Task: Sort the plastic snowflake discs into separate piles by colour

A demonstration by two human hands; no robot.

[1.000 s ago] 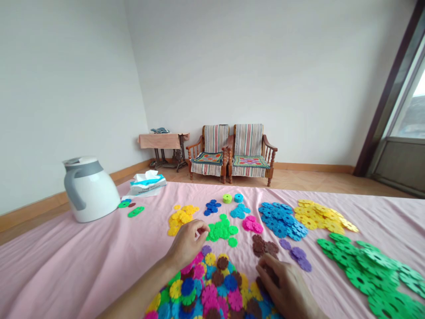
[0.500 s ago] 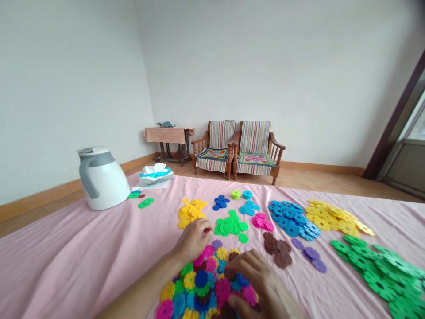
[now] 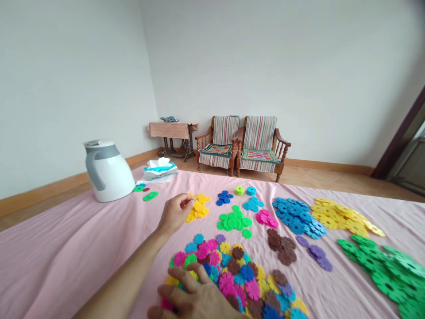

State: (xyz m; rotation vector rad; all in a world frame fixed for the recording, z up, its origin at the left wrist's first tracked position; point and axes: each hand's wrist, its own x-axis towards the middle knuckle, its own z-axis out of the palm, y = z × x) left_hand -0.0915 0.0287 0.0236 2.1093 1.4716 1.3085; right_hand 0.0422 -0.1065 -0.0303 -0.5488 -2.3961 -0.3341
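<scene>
My left hand [image 3: 175, 213] is closed in a pinch at the left edge of a small pile of yellow flower-shaped discs [image 3: 200, 208]; whatever its fingertips hold cannot be made out. Low in the view, my right hand [image 3: 201, 297] lies with fingers spread over the left part of a large mixed heap of colored notched discs [image 3: 253, 290]. Beyond the heap are small groups of bright green discs [image 3: 233, 220], dark blue discs [image 3: 224, 197], light blue discs [image 3: 253, 204], pink discs [image 3: 266, 218], brown discs [image 3: 282, 248] and purple discs [image 3: 318, 255].
Larger blue [image 3: 297, 217], yellow [image 3: 343, 215] and green [image 3: 388, 270] disc piles lie to the right. A white-and-grey jug [image 3: 114, 177] and a tissue box [image 3: 160, 171] stand at the left on the pink cloth [image 3: 83, 252]. Two wooden armchairs [image 3: 260, 133] are beyond.
My left hand has moved from above the mixed heap, forward and left to the yellow pile. My right hand has slid left across the heap and its fingers have spread. The view has shifted slightly.
</scene>
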